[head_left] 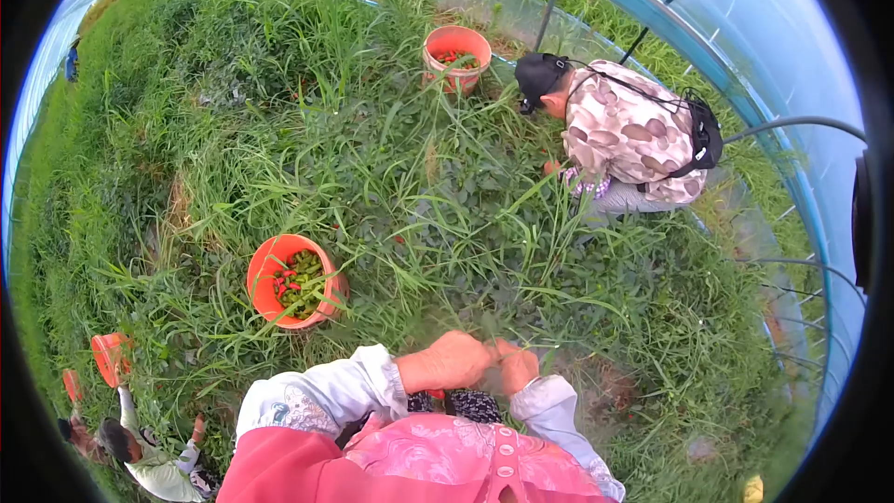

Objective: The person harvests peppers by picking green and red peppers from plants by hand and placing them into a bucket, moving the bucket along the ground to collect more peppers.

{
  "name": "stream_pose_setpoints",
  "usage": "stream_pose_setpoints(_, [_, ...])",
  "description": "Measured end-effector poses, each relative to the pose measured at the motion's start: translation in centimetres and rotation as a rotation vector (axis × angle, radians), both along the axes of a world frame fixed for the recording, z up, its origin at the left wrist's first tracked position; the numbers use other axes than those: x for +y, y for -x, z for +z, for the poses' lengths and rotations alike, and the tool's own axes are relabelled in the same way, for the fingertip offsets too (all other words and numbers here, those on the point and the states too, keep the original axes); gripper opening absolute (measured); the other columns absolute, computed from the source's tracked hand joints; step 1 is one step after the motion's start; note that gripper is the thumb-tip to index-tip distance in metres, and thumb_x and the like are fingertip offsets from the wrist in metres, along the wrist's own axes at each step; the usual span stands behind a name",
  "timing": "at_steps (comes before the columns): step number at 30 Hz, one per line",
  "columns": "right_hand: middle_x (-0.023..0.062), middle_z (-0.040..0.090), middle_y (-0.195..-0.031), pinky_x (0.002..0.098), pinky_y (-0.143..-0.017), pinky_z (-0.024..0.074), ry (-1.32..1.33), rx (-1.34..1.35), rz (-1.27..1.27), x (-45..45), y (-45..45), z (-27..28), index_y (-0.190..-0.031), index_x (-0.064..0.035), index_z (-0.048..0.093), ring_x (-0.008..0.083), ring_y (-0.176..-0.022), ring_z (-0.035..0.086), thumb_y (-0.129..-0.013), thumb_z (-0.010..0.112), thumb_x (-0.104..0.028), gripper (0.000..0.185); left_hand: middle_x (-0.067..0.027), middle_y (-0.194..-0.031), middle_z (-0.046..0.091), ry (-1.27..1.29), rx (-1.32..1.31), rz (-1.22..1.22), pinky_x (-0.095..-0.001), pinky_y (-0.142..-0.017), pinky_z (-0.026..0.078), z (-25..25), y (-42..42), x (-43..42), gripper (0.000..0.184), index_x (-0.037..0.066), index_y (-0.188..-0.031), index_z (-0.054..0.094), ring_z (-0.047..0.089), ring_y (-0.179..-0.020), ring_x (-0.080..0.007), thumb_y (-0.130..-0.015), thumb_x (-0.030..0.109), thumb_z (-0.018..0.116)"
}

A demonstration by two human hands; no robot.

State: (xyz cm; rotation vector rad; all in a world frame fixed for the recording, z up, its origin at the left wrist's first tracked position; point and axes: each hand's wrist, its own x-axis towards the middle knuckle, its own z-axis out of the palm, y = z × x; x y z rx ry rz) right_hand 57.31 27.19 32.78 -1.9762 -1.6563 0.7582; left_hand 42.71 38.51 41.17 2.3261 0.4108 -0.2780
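Observation:
My left hand (452,360) is closed, with its fingers bent inward in front of my chest. Close beside it, my right hand (515,366) is also closed, and the fingertips of both meet or nearly meet. Anything between them is too blurred and small to make out. Grass and leafy plants (447,251) stand just beyond both hands. Ahead and to the left, an orange bucket (335,293) leans slightly in the grass, holding green and red peppers (300,284).
A co-worker in a patterned jacket (633,130) crouches at the right near another orange bucket (454,84) of peppers. Other people (154,456) with orange buckets (110,359) are at lower left. The curved plastic tunnel wall (782,56) with metal hoops borders the right side.

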Motion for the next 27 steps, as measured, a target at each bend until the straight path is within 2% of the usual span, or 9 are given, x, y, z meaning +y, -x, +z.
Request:
stream_pose_setpoints(3, [0.0138,0.062,-0.072,0.0436,-0.057,0.0450,0.295,-0.233,-0.131,-0.3,-2.8,-1.6,-0.087,-0.0103,0.056,0.0334,-0.065,0.060,-0.079,0.053,-0.025,0.017,-0.0137,-0.067,0.059,0.114,-0.151,-0.034,-0.0411,-0.056,0.045,1.6,1.1,0.2,0.023,0.011,-0.098,0.059,0.059,-0.065,-0.0340,-0.076,0.017,0.055])
stream_pose_setpoints(4, [0.0131,0.062,-0.070,0.0413,-0.057,0.0456,0.412,-0.241,-0.184,-0.8,-4.5,-1.7,-0.089,-0.0093,0.056,0.0305,-0.064,0.061,-0.080,0.052,-0.027,0.020,-0.0141,-0.066,0.058,0.181,-0.292,0.132,-0.0373,-0.056,0.045,1.4,1.6,1.0,0.019,0.009,-0.098,0.058,0.057,-0.060,-0.0313,-0.081,0.017,0.054])
stream_pose_setpoints(6, [0.0093,0.063,-0.071,0.0348,-0.057,0.0469,0.360,0.332,-0.305,-2.3,-6.5,-3.2,-0.094,-0.0083,0.057,0.0224,-0.068,0.063,-0.083,0.052,-0.027,0.023,-0.0009,-0.058,0.050,0.387,-0.550,0.491,-0.0277,-0.046,0.039,-0.4,2.0,4.2,0.018,0.008,-0.094,0.058,0.046,-0.047,-0.0133,-0.088,0.024,0.054])
stream_pose_setpoints(7, [0.0079,0.063,-0.075,0.0316,-0.057,0.0468,0.374,0.653,-0.413,-1.6,-6.7,-1.8,-0.095,-0.0073,0.057,0.0195,-0.071,0.062,-0.083,0.052,-0.026,0.023,0.0050,-0.055,0.042,0.931,-0.293,0.840,-0.0224,-0.040,0.031,0.5,2.5,5.8,0.021,0.010,-0.083,0.056,0.037,-0.044,-0.0050,-0.090,0.030,0.053])
stream_pose_setpoints(10, [0.0063,0.064,-0.088,0.0241,-0.056,0.0455,0.226,1.316,-0.580,0.6,-5.3,2.1,-0.097,-0.0057,0.056,0.0164,-0.082,0.061,-0.084,0.052,-0.019,0.019,0.0075,-0.054,0.034,1.164,-0.454,1.094,-0.0187,-0.036,0.023,0.7,3.1,8.7,0.028,0.013,-0.071,0.046,0.029,-0.042,-0.0026,-0.090,0.032,0.053])
stream_pose_setpoints(13, [0.0061,0.063,-0.088,0.0206,-0.055,0.0433,0.110,1.438,-0.574,3.0,-3.9,4.1,-0.094,-0.0060,0.057,0.0128,-0.078,0.060,-0.083,0.053,-0.015,0.015,0.0070,-0.055,0.036,1.194,-0.599,1.115,-0.0174,-0.036,0.022,0.0,2.1,9.7,0.027,0.013,-0.072,0.047,0.029,-0.042,-0.0019,-0.090,0.032,0.052])
stream_pose_setpoints(18, [0.0027,0.062,-0.083,0.0182,-0.055,0.0414,0.069,1.344,-0.431,5.0,-3.1,6.6,-0.093,-0.0053,0.060,0.0067,-0.069,0.054,-0.082,0.056,-0.014,0.014,0.0047,-0.058,0.040,1.152,-0.647,1.149,-0.0178,-0.038,0.022,-0.4,0.4,10.7,0.027,0.010,-0.072,0.048,0.032,-0.046,-0.0035,-0.090,0.030,0.054])
stream_pose_setpoints(20, [0.0004,0.061,-0.080,0.0185,-0.056,0.0419,0.134,1.103,-0.197,5.6,-2.2,8.2,-0.097,-0.0045,0.060,0.0056,-0.068,0.053,-0.081,0.062,-0.014,0.019,0.0045,-0.056,0.039,1.016,-0.723,1.205,-0.0180,-0.037,0.022,-0.8,-0.5,10.7,0.027,0.011,-0.072,0.048,0.030,-0.043,-0.0033,-0.090,0.031,0.053])
stream_pose_setpoints(27, [0.0013,0.060,-0.080,0.0210,-0.064,0.0444,-0.011,0.870,-0.186,7.0,0.4,7.7,-0.113,-0.0056,0.053,0.0046,-0.070,0.052,-0.073,0.073,-0.017,0.046,0.0057,-0.049,0.033,0.903,-0.657,1.161,-0.0202,-0.036,0.019,0.3,-1.7,9.9,0.030,0.012,-0.072,0.048,0.026,-0.038,-0.0040,-0.089,0.036,0.053])
